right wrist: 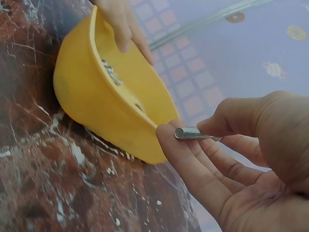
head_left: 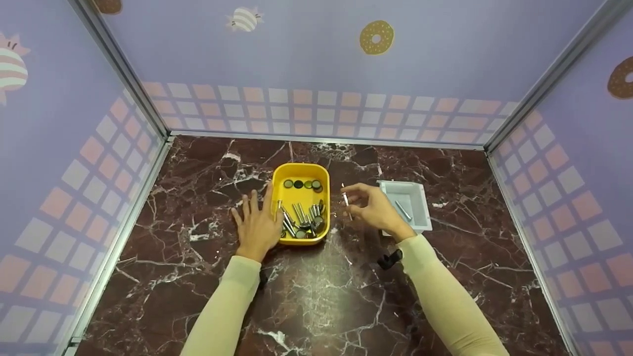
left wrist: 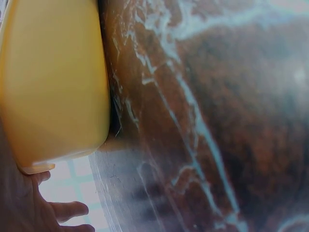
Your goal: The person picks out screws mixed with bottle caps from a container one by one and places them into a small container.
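Note:
A yellow tub [head_left: 300,170] stands on the marble surface with several metal bolts [head_left: 299,212] and small round discs [head_left: 298,184] inside. My left hand [head_left: 257,225] rests on the tub's left rim, its fingers straight and spread outside and its thumb reaching over the edge. Between thumb and fingers, my right hand [head_left: 371,205] pinches a bolt [right wrist: 187,133] to the right of the tub, in the air. The right wrist view shows the bolt's round end. Just beyond that hand, a white tray [head_left: 422,205] holds one bolt [head_left: 403,210]; the wrist partly hides the tray.
Patterned purple panels [head_left: 316,59] wall the dark red marble surface [head_left: 316,296] at the back and both sides. Metal strips [head_left: 326,140] run along their lower edges. A black device [head_left: 390,259] is strapped at the right wrist.

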The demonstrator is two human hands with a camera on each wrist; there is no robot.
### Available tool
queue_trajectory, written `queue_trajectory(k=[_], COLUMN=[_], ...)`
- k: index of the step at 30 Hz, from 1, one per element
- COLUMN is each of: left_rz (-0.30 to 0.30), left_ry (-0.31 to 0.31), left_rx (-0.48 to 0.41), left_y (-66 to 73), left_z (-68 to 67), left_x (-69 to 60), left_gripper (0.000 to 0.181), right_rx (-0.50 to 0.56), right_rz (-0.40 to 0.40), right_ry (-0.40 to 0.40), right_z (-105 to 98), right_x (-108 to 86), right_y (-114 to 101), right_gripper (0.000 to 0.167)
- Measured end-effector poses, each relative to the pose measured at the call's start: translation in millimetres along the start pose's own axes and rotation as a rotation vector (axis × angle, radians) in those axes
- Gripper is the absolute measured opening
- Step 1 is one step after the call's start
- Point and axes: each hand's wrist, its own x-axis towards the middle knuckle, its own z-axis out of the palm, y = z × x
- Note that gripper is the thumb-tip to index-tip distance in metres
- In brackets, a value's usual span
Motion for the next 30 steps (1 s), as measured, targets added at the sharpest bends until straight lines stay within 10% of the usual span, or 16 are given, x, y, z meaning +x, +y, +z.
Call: queue_trajectory(k=[15,30], left_rz=[-0.001,0.003], left_ry=[0.005,0.013], left_rx=[-0.006,-0.018], left_y=[1.3,0.6], left_z=[-0.3,-0.5], left_x=[-1.5,-2.0], left_gripper=[0.077,0.077], right_rx=[0.171,0.025], right_rz=[0.098,0.128], right_ry=[0.119,0.249], right_z=[-41.9,-72.6], right_x=[-20.4,-29.6], right_y=[23.0,39.1], right_gripper=[0.052,0.052])
